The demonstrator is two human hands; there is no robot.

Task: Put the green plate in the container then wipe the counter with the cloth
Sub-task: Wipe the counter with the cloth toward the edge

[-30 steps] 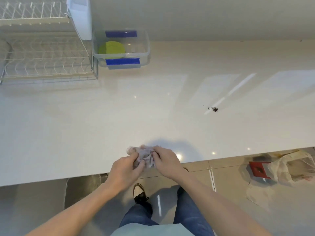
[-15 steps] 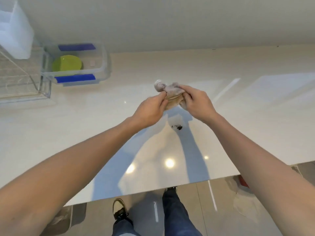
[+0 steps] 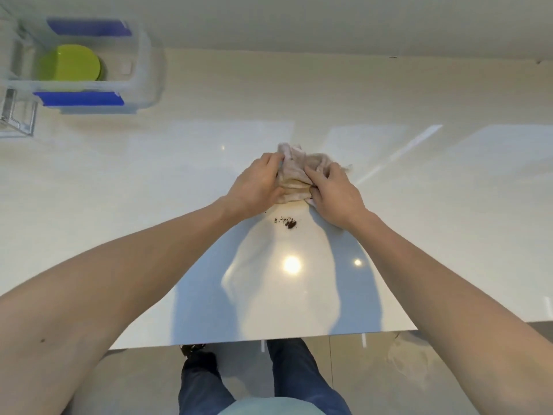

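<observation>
A crumpled pale cloth is bunched between both hands over the middle of the white counter. My left hand grips its left side and my right hand grips its right side. A small patch of dark crumbs lies on the counter just nearer to me than the cloth. The green plate lies inside the clear container with blue clips at the far left of the counter.
A clear dish rack corner stands at the left edge beside the container. The counter's front edge runs below my arms, with tiled floor and my legs beyond it. The wall borders the counter's far side.
Both hands carried the cloth from the counter's front edge out over its middle, then lowered it close behind the crumbs. My view has moved closer and to the right.
</observation>
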